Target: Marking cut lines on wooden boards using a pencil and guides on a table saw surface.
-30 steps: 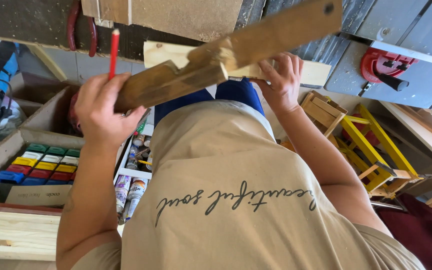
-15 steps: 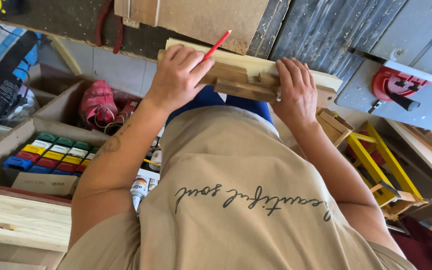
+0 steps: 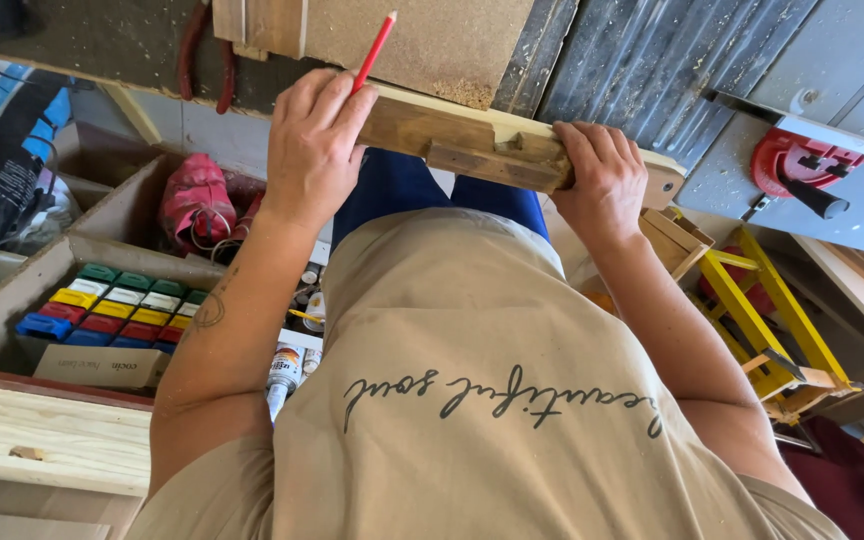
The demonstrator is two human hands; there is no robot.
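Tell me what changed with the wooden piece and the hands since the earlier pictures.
The wooden piece came down from a raised tilt to lie nearly level across the lap. The right hand shifted from beneath it onto its end. The left hand still grips it along with the red pencil.

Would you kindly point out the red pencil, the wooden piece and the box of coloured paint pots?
red pencil (image 3: pixel 375 48), head view, middle of its shaft above the left hand.
wooden piece (image 3: pixel 462 140), head view, its face between the two hands.
paint pots (image 3: pixel 112 305), head view, middle of the rows.
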